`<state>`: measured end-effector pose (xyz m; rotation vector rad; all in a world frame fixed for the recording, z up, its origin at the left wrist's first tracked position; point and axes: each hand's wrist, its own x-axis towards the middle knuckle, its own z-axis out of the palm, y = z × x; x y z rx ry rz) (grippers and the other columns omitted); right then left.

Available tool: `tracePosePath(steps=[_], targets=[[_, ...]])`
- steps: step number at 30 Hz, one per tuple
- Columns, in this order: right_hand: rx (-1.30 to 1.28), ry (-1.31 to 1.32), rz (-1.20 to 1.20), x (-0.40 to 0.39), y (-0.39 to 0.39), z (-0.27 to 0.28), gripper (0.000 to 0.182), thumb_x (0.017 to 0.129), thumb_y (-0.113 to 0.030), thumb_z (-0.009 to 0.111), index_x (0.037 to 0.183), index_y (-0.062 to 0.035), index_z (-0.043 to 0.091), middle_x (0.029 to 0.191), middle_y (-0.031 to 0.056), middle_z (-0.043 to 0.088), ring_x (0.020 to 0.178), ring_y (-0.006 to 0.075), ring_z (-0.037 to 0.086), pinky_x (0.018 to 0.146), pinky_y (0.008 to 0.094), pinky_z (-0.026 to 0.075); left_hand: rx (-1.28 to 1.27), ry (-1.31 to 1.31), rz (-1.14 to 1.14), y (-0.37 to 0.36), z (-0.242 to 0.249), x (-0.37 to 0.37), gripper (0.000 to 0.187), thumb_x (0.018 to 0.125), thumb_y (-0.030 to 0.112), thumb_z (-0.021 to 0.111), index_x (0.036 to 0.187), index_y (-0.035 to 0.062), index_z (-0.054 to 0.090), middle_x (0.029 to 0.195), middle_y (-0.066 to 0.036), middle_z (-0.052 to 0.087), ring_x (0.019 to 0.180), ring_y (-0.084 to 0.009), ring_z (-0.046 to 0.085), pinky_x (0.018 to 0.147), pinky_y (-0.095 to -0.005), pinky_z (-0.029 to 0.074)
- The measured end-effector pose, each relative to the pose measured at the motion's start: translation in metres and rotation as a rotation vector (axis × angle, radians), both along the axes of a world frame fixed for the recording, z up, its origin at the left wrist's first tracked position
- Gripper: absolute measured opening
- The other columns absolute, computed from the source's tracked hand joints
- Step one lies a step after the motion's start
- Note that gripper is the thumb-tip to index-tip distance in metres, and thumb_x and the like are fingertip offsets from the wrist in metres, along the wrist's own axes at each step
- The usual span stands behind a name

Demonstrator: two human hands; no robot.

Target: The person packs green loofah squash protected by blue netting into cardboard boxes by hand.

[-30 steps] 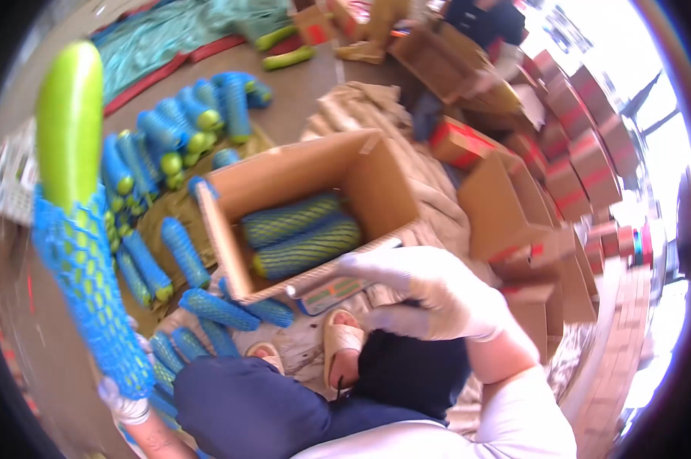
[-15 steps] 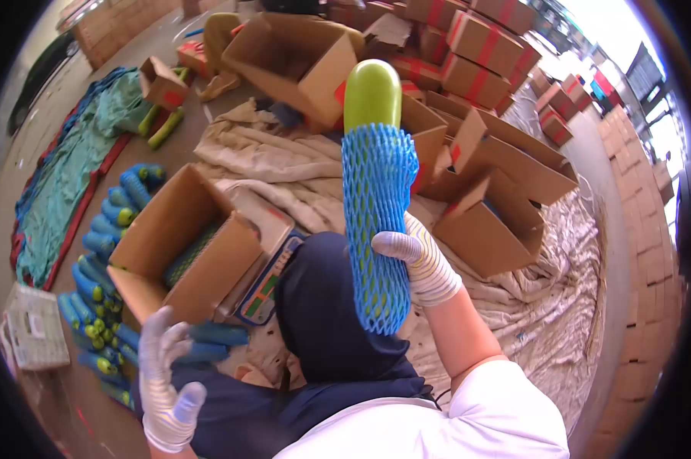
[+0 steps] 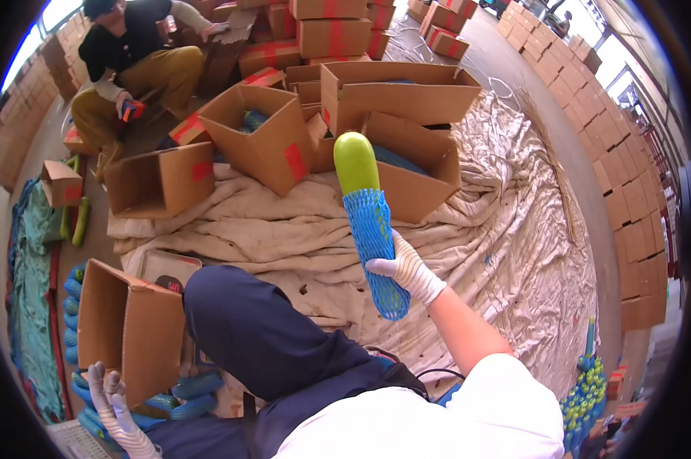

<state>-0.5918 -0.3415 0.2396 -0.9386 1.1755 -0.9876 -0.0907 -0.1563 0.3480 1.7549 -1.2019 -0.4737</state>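
A long green gourd (image 3: 355,164) stands upright, slightly tilted, its top bare and its lower part inside a blue foam net (image 3: 376,249). My right hand (image 3: 408,271), in a striped white glove, is wrapped round the netted lower part. At the lower left, my left hand (image 3: 116,413), gloved too, has its fingers apart and holds nothing. It is beside an open cardboard box (image 3: 150,336), with blue-netted gourds (image 3: 196,385) lying just below that box. A scale (image 3: 171,268) is partly hidden behind the box and my knee.
Open boxes (image 3: 254,138) stand ahead on a crumpled beige cloth (image 3: 307,229). Taped cartons (image 3: 334,37) are stacked behind. A co-worker (image 3: 135,46) crouches at the upper left. More netted gourds (image 3: 583,390) are at the lower right; a teal cloth (image 3: 35,306) lies left.
The view has swung to the right, bringing the co-worker and the right-hand gourds into sight. The held gourd now appears lower and smaller, still in my right hand.
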Motion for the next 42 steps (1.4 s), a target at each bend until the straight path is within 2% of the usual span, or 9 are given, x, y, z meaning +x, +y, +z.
tracePosePath(steps=[4,6,10,18,24,26,34,37,42], targets=[[0.043,0.165,-0.041,-0.032,0.024,-0.041,0.086,0.067,-0.021,0.08,0.137,-0.0016,0.035,0.112,0.0122,0.059,0.098,0.0206,0.059,0.088,0.0336,0.049,0.032,-0.024,-0.041,-0.013,-0.002,-0.01,0.057,0.098,0.039,0.045,0.145,0.0084,0.038,0.143,-0.01,0.042,0.118,-0.0242,0.047,0.102,-0.0381,0.036],[0.074,0.684,0.059,-0.049,0.042,-0.057,0.088,0.064,-0.025,0.079,0.137,-0.0011,0.035,0.111,0.0196,0.062,0.097,0.0276,0.063,0.088,0.035,0.05,0.052,-0.032,-0.042,-0.009,-0.006,-0.008,0.054,0.099,0.036,0.044,0.144,0.0075,0.038,0.143,-0.009,0.042,0.119,-0.0234,0.047,0.103,-0.0364,0.035],[0.103,1.09,0.177,-0.072,0.087,-0.082,0.087,0.062,-0.029,0.077,0.135,-0.0035,0.038,0.108,0.0249,0.064,0.099,0.0396,0.062,0.088,0.0422,0.049,0.057,-0.041,-0.024,0.001,-0.011,0.0,0.049,0.1,0.027,0.045,0.144,0.0068,0.038,0.143,-0.009,0.042,0.12,-0.0213,0.046,0.105,-0.0359,0.035],[0.507,1.226,0.538,-0.101,0.186,-0.143,0.088,0.056,-0.024,0.081,0.132,-0.0069,0.041,0.115,0.02,0.062,0.106,0.035,0.062,0.093,0.0394,0.049,0.066,0.017,0.113,0.003,0.008,-0.047,0.048,0.091,0.019,0.063,0.133,0.0025,0.049,0.125,-0.011,0.056,0.108,-0.0209,0.058,0.091,-0.0331,0.047],[0.233,1.148,0.594,-0.146,0.188,-0.197,0.081,0.061,-0.025,0.079,0.128,0.0,0.041,0.106,0.0164,0.063,0.096,0.033,0.063,0.087,0.0394,0.049,0.086,-0.205,0.001,0.022,-0.006,-0.045,0.046,0.09,0.019,0.064,0.131,0.0021,0.051,0.122,-0.011,0.057,0.107,-0.0207,0.059,0.093,-0.0323,0.046],[0.179,1.025,0.595,-0.175,0.188,-0.226,0.076,0.083,-0.016,0.07,0.148,-0.0127,0.03,0.127,0.0165,0.059,0.104,0.0291,0.062,0.081,0.0375,0.051,0.053,-0.028,-0.05,0.022,-0.001,-0.058,0.046,0.089,0.018,0.064,0.13,0.0017,0.051,0.123,-0.011,0.057,0.107,-0.0206,0.059,0.093,-0.0322,0.046],[0.143,1.066,0.666,-0.12,0.134,-0.195,0.071,0.079,-0.024,0.073,0.139,-0.0028,0.042,0.121,0.0193,0.061,0.106,0.029,0.061,0.087,0.037,0.048,-0.31,0.183,-0.794,-0.032,0.051,-0.146,0.061,0.089,0.029,0.065,0.135,-0.0042,0.043,0.128,-0.02,0.052,0.121,-0.0323,0.05,0.104,-0.0408,0.037],[0.135,1.078,0.706,-0.107,0.122,-0.192,0.074,0.077,-0.028,0.075,0.138,-0.0008,0.042,0.122,0.0207,0.061,0.108,0.0296,0.06,0.089,0.0371,0.047,-0.315,0.379,-1.17,-0.046,0.085,-0.204,0.078,0.084,0.048,0.066,0.142,0.0056,0.037,0.141,-0.018,0.041,0.128,-0.0372,0.042,0.106,-0.047,0.034],[0.134,1.1,0.731,-0.105,0.112,-0.19,0.08,0.074,-0.035,0.076,0.136,0.0027,0.043,0.122,0.0231,0.059,0.113,0.0307,0.058,0.093,0.0371,0.045,-0.505,0.57,-1.321,-0.036,0.084,-0.222,0.077,0.084,0.047,0.065,0.141,0.0033,0.038,0.139,-0.02,0.042,0.127,-0.038,0.042,0.106,-0.0462,0.034]])
